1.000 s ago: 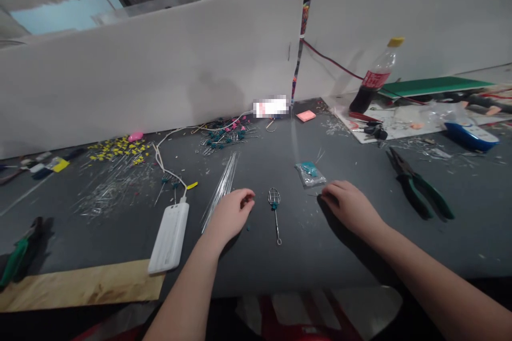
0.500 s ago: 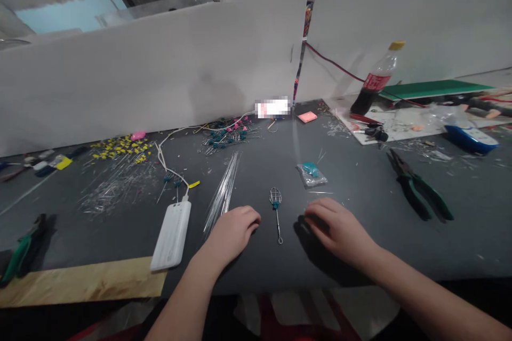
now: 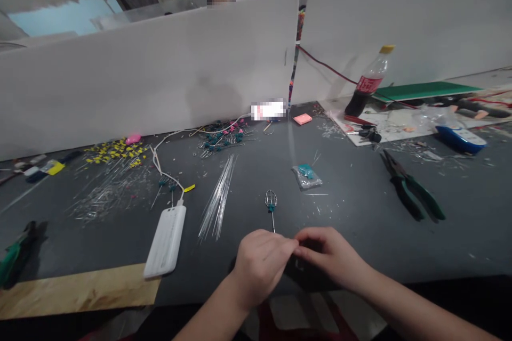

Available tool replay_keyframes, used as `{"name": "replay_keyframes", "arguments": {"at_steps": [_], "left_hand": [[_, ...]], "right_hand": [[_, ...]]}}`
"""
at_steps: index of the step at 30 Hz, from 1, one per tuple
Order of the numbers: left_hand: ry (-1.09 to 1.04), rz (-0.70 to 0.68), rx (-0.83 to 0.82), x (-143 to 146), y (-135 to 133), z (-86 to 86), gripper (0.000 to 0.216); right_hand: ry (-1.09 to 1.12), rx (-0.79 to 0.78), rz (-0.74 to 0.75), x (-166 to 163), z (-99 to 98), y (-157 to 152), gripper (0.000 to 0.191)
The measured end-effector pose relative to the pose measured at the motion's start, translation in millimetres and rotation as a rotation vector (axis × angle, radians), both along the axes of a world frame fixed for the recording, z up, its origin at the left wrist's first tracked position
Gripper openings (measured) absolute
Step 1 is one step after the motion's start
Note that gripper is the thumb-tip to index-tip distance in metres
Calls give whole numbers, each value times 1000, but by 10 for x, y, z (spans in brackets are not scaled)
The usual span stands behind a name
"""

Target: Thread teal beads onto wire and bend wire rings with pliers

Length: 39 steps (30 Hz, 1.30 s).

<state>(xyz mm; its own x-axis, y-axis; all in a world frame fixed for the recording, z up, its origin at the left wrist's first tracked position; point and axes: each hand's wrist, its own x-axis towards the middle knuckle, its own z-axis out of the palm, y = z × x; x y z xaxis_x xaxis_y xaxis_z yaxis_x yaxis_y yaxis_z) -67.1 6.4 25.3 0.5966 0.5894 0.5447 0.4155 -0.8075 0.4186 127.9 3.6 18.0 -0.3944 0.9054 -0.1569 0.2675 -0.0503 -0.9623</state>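
My left hand [image 3: 262,264] is closed, its fingers curled and pressed together near the table's front edge. Its fingertips meet those of my right hand [image 3: 334,253], whose thumb and index finger are pinched. Whatever lies between the fingertips, if anything, is hidden or too small to make out. Just beyond my left hand lies a small wire racket-shaped piece [image 3: 271,201] with a meshed oval head and a teal binding; the lower end of its handle is covered by the hand. Farther left is a bundle of thin straight wires [image 3: 219,197]. A plastic bag with teal material [image 3: 306,176] lies past my right hand.
Pliers [image 3: 412,186] lie at right, and another green-handled tool [image 3: 18,256] at far left. A white power bank [image 3: 166,240] has a cable attached. Yellow-tipped [image 3: 116,153] and teal-tipped wire pieces [image 3: 222,140] lie near the partition. A cola bottle [image 3: 368,85] stands back right.
Both hands have come together in front of me, fingertips meeting. The left moved right, away from the wires, and now covers the wire piece's handle end. The view shifted slightly.
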Motion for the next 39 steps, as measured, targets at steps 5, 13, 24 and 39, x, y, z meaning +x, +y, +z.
{"name": "replay_keyframes", "arguments": {"at_steps": [5, 13, 24, 39], "left_hand": [[-15, -40, -26, -32, -17, -3, 34], [2, 26, -11, -36, 4, 18, 20], [-255, 445, -396, -195, 189, 32, 17], [216, 417, -319, -319, 348, 4, 15]], "right_hand": [[81, -59, -51, 3, -19, 14, 16], [26, -22, -123, 14, -12, 35, 20], [-80, 31, -163, 39, -71, 57, 26], [-622, 673, -17, -197, -276, 235, 22]]}}
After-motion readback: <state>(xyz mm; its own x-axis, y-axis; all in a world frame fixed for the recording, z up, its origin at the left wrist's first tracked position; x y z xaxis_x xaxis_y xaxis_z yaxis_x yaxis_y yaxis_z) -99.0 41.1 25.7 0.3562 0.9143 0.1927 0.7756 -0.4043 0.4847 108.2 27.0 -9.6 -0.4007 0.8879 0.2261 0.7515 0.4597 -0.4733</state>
